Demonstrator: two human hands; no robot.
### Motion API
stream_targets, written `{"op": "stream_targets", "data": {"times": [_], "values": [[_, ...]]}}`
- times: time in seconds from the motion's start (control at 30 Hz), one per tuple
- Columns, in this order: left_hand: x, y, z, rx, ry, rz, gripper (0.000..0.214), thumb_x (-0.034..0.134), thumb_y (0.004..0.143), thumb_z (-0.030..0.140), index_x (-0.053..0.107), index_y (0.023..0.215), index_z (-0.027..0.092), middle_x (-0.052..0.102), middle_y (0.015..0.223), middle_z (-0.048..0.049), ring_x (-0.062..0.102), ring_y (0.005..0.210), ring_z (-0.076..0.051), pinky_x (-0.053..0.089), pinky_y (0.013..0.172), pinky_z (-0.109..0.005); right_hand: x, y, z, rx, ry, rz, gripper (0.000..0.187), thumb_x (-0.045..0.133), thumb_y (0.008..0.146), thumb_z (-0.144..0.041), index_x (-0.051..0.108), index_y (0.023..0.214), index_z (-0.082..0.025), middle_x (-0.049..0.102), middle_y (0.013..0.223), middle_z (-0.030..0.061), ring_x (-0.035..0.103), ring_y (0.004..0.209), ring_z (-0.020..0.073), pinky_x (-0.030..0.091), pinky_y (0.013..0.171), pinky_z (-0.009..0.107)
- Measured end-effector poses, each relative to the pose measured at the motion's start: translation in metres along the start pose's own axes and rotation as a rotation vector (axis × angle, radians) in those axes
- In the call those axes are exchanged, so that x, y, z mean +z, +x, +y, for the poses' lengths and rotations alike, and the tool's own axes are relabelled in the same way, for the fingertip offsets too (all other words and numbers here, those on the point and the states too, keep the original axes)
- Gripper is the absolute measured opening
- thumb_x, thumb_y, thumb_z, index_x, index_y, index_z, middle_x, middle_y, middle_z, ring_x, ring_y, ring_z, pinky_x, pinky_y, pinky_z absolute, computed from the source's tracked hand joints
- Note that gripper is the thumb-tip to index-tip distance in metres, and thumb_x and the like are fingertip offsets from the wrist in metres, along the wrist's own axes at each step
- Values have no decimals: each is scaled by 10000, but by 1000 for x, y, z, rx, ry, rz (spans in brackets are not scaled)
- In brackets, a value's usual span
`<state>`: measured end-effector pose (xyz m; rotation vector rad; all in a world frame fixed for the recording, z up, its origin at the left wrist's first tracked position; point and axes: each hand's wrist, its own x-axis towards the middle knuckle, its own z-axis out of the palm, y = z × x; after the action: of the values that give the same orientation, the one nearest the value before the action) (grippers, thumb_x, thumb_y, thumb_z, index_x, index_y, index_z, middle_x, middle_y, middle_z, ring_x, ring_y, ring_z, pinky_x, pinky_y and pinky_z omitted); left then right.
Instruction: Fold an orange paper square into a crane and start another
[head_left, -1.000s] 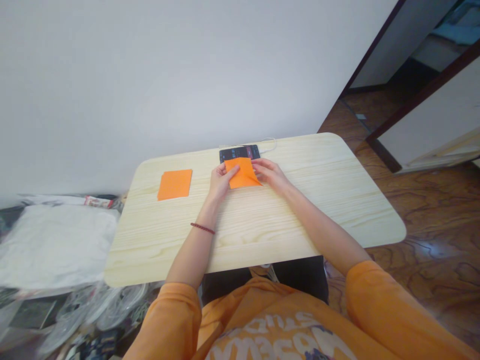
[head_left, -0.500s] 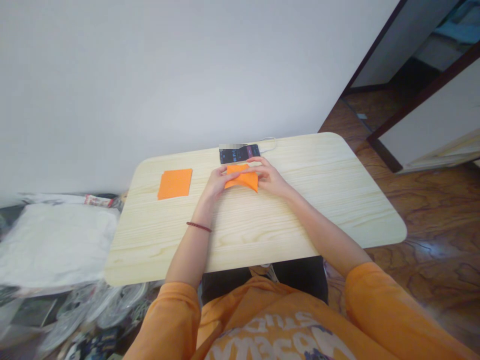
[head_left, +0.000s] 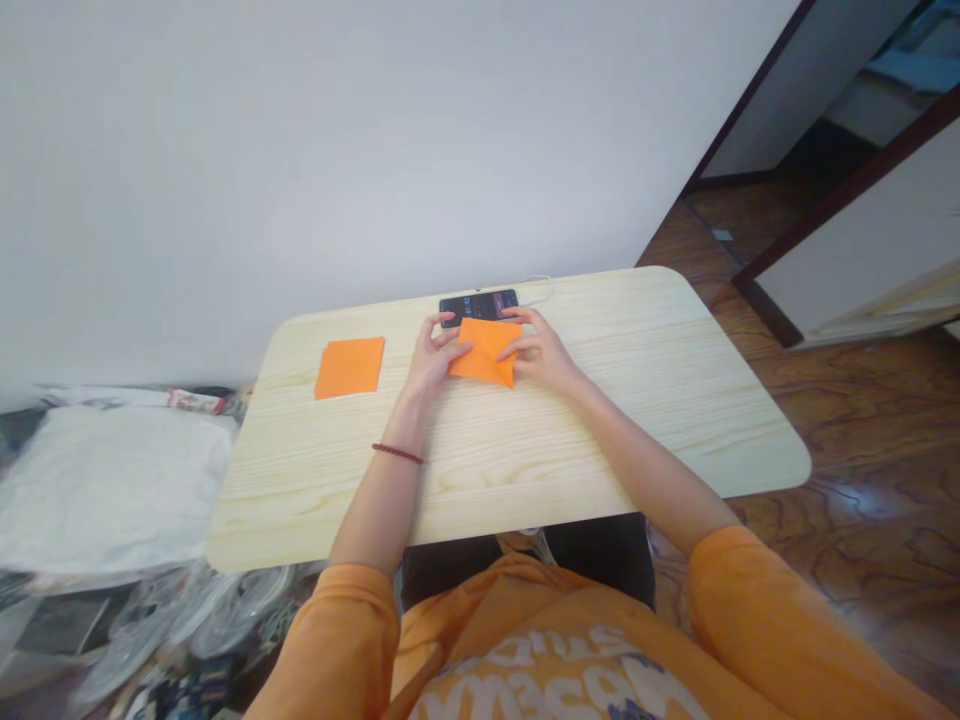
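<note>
Both hands hold one orange paper sheet (head_left: 484, 350) just above the pale wooden table (head_left: 525, 440), near its far edge. My left hand (head_left: 431, 360) pinches the sheet's left edge with thumb and fingers. Gripping the right edge is my right hand (head_left: 541, 352), with fingers laid across the paper. The sheet looks partly folded and tilted. A second orange sheet (head_left: 350, 366) lies flat on the table to the left, apart from both hands.
A dark phone (head_left: 478, 304) with a lit screen and a white cable (head_left: 536, 290) lies at the far edge, just behind the held sheet. White bags (head_left: 105, 480) and clutter fill the floor on the left. A white wall stands close behind the table.
The held sheet went from a flat open shape to a folded-down one, then opened up again at a tilt. Both hands stayed in place, shifting their fingers on its edges.
</note>
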<state>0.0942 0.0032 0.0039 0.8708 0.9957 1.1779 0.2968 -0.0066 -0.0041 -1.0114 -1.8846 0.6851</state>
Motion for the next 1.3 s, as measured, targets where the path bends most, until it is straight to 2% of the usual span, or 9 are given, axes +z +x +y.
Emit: {"op": "stream_targets", "data": {"times": [0.13,0.23,0.43,0.63,0.73,0.87,1.03,1.17,1.3], "values": [[0,4,-6,110,73,9,381,791,521,213,572,832,188,711,870,-16,659,721,-151,524,674,-266,1,-2,1,5,22,-41,139,705,663,-133,755,703,-255,452,1353,14,463,1162,233,365,1061,456],[0,4,-7,135,153,-45,275,750,592,259,653,830,160,717,928,-57,661,811,-174,529,743,-288,3,-2,3,46,83,-59,117,734,641,-154,759,722,-235,464,1333,41,485,1140,230,412,1016,417],[4,-3,-1,117,233,-217,566,753,576,181,643,1132,181,582,1314,-96,613,1092,-254,508,921,-384,3,-1,1,172,263,-17,140,793,573,-270,744,681,-195,544,1203,76,563,1034,209,468,913,366],[11,-6,-1,183,191,-303,598,703,562,107,639,1152,186,573,1327,-91,527,1234,-265,478,981,-371,3,5,-3,348,447,133,240,810,534,-358,668,580,-170,652,1027,58,597,990,208,435,921,351],[14,-5,-6,174,167,-334,577,716,557,122,653,1126,195,576,1324,-86,544,1215,-266,481,975,-383,4,6,-8,431,561,154,279,806,534,-370,618,543,-164,674,874,30,608,850,178,456,812,313],[18,-4,-12,151,148,-253,497,763,592,221,673,1080,203,637,1240,-82,595,1145,-242,478,965,-372,4,6,-11,522,531,224,315,800,531,-381,564,522,-173,563,555,-29,503,580,112,400,613,257],[24,-8,-9,115,93,-133,372,716,697,426,696,978,182,726,1000,-77,676,907,-181,513,837,-299,4,6,-10,538,497,247,327,791,529,-384,531,534,-187,544,517,-42,487,542,106,370,556,242],[30,-15,-3,170,196,-30,426,801,607,355,663,966,172,724,754,-47,676,721,-166,519,700,-274,6,5,-6,496,490,226,339,791,532,-372,503,531,-192,533,504,-47,489,533,109,371,544,244],[31,-17,-1,202,255,24,444,809,589,314,663,976,154,709,694,-38,662,662,-160,519,674,-277,6,5,-6,462,461,204,349,795,536,-353,489,514,-186,486,489,-54,436,503,87,328,514,236]]}}
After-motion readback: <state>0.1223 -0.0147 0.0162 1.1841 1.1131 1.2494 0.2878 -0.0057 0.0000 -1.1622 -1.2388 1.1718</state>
